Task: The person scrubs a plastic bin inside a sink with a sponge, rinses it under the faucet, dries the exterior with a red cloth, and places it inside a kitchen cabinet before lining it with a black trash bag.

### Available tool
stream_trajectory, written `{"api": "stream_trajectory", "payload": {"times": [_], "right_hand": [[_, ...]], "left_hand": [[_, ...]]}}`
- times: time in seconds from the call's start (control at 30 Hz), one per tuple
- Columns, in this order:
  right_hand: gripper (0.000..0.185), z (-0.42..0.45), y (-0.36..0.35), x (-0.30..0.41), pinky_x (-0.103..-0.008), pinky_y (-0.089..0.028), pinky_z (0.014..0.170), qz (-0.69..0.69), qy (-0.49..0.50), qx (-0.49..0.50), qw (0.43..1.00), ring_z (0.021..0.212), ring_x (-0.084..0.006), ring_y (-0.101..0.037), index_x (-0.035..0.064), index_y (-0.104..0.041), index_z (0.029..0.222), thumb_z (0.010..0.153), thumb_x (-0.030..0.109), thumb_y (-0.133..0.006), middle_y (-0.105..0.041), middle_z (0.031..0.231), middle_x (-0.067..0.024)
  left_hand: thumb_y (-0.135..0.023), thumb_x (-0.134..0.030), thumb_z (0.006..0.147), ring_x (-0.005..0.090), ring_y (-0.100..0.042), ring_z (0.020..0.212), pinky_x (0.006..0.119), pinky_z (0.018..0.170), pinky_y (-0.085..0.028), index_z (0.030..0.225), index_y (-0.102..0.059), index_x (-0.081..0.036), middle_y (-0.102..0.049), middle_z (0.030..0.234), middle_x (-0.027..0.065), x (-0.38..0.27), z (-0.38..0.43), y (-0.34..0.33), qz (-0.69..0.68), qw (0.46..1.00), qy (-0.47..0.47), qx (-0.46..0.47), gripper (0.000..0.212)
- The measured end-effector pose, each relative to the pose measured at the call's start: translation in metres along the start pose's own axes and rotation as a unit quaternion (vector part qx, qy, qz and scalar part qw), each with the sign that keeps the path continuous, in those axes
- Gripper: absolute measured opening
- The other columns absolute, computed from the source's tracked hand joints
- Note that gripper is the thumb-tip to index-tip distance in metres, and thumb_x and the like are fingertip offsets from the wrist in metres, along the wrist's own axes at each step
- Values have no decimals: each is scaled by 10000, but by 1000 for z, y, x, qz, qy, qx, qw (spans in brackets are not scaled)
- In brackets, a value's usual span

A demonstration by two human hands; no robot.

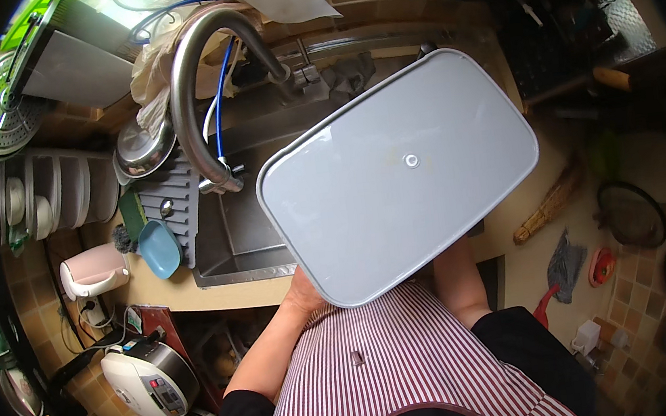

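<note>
A large grey rectangular plastic tray or lid [381, 203] with rounded corners and a small round boss near its middle is held up before me. It lies slantwise over the right part of a stainless steel sink [243, 275]. My left hand [307, 290] grips its near left corner, the fingers hidden beneath it. My right forearm [459, 280] reaches under the near right edge, and the right hand is hidden by the tray. A curved metal faucet [185, 102] arches over the sink to the left, its spout near the tray's left end.
Left of the sink are a ridged draining mat [182, 193], a blue bowl [160, 249], a pink kettle [96, 269] and, lower, a rice cooker [150, 379]. On the right counter lie a brush-like bundle [545, 204] and a grey plastic bag [566, 269].
</note>
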State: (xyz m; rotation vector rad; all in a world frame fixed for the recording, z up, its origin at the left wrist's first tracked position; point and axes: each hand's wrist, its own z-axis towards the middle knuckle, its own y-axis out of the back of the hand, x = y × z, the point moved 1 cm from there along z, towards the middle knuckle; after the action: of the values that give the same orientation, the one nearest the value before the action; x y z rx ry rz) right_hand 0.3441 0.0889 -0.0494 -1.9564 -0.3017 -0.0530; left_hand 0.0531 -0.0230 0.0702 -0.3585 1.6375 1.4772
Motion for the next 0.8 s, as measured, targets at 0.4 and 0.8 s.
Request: {"api": "stream_trajectory", "payload": {"times": [0.4, 0.8], "right_hand": [[234, -8, -7, -7, -351, -381, 743, -22, -16, -5, 1000, 773, -177, -464, 139, -388, 800, 927, 318, -469, -425, 796, -15], [214, -12, -15, -15, -379, -397, 820, -37, -25, -4, 999, 881, -199, -502, 119, -466, 917, 936, 331, -456, -494, 926, -31]], "left_hand": [[-602, -200, 728, 205, -594, 1030, 407, 902, -503, 861, -607, -201, -591, 1020, 13, 17, -16, -13, 28, 994, -102, -29, 132], [-618, -188, 733, 176, -591, 918, 360, 888, -487, 805, -526, -192, -573, 914, 4, -2, -17, 10, 130, 976, -170, -44, 116]]}}
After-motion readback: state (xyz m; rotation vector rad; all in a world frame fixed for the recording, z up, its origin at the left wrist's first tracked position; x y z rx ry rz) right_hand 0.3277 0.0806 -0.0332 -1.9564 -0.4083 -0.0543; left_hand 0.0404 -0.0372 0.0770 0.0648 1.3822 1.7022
